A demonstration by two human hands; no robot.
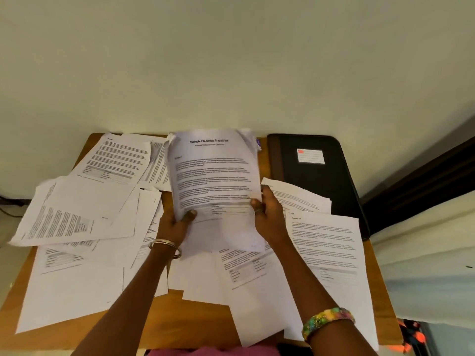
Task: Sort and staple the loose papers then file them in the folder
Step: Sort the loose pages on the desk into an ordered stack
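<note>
While pinched at bottom corners by left hand [180, 222] and right hand [267, 214], held sheaf [213, 173] light, floppy; best gripped by 2 edges.

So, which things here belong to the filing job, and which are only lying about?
For the job:
held stack of papers
loose papers
black folder
left hand
right hand

Lying about:
dark cable
orange and black object
</note>
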